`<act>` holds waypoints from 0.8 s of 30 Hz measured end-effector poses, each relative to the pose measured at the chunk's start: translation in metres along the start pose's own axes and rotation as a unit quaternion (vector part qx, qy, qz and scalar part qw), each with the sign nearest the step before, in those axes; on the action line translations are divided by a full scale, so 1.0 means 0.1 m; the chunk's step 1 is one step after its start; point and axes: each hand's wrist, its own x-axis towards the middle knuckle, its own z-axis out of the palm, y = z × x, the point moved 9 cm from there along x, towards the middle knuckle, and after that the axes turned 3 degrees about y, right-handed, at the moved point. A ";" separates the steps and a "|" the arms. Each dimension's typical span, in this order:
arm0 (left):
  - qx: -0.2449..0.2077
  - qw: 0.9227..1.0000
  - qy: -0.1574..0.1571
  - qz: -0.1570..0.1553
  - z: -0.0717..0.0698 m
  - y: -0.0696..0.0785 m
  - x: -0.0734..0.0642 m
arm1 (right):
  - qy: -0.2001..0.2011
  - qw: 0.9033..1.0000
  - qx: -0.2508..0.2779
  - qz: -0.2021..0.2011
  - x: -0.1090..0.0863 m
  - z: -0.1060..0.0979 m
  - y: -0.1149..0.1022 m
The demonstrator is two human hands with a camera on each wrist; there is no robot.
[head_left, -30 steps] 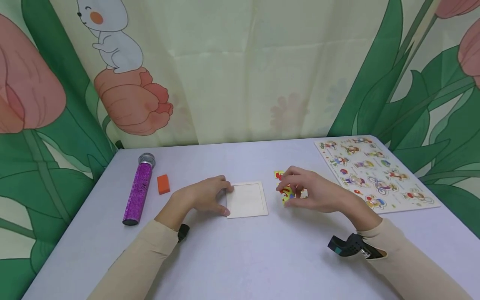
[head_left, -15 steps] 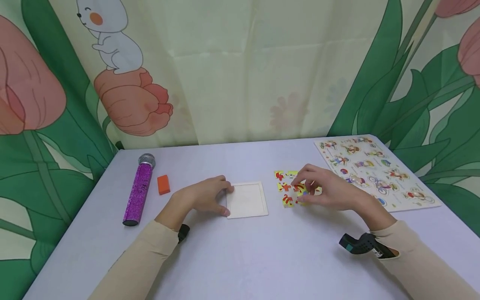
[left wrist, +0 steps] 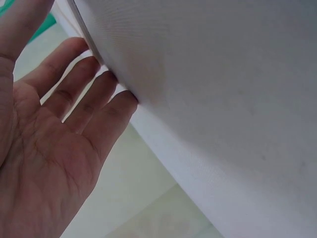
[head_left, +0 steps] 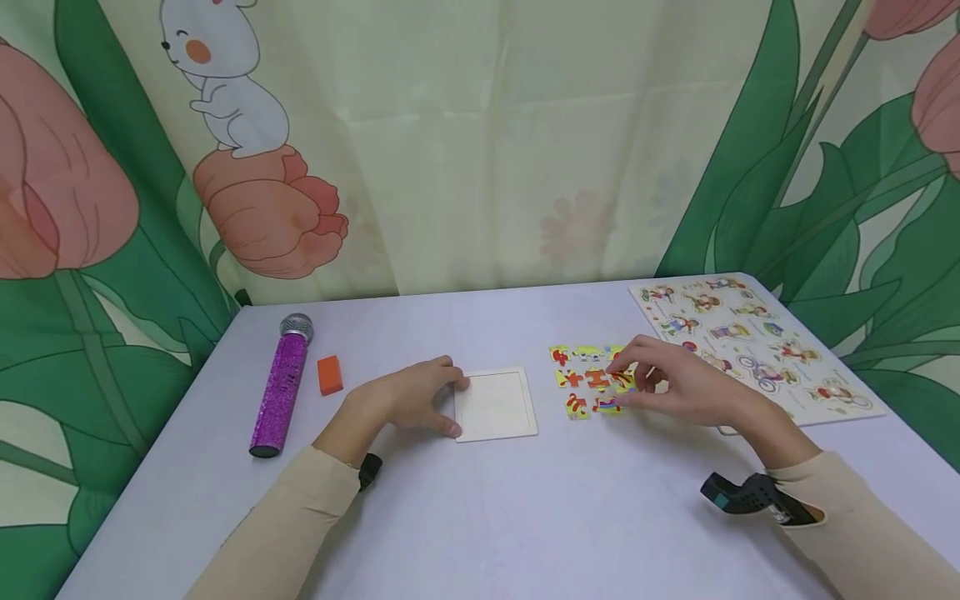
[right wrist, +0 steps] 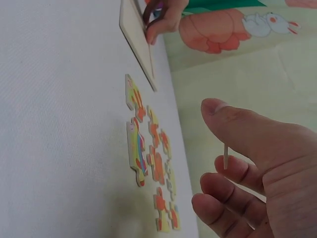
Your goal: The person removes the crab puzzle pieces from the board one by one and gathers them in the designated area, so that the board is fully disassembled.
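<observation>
In the head view my left hand (head_left: 420, 396) rests at the left side of a square wooden puzzle frame (head_left: 495, 404), thumb and fingertips on its edge. In the left wrist view its fingers (left wrist: 111, 106) are spread and nearly straight along that edge. My right hand (head_left: 671, 383) is over the right side of a group of colourful jigsaw pieces (head_left: 596, 378), laid out in rows on the table. Between its thumb and index finger it pinches a puzzle piece (right wrist: 226, 156), seen edge-on in the right wrist view. The picture on the held piece is hidden.
A purple glittery microphone (head_left: 280, 392) and an orange block (head_left: 329, 375) lie at the left on the white table (head_left: 480, 517). A large illustrated board (head_left: 780, 358) lies at the back right, beyond my right forearm. A printed curtain (head_left: 480, 150) hangs behind the table.
My right hand has moved right across the jigsaw pieces, uncovering more of them. The left hand and the puzzle frame have stayed in place; the head view has shifted slightly.
</observation>
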 end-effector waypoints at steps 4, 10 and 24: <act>0.000 1.000 0.001 0.001 0.01 0.00 0.00 | -0.008 1.000 -0.001 0.019 -0.05 0.01 0.08; -0.002 1.000 0.000 -0.003 0.00 -0.01 0.00 | -0.022 0.998 0.000 0.052 -0.11 0.02 0.18; -0.006 1.000 -0.005 -0.014 0.02 -0.04 0.03 | -0.044 0.996 -0.028 0.074 -0.22 0.03 0.37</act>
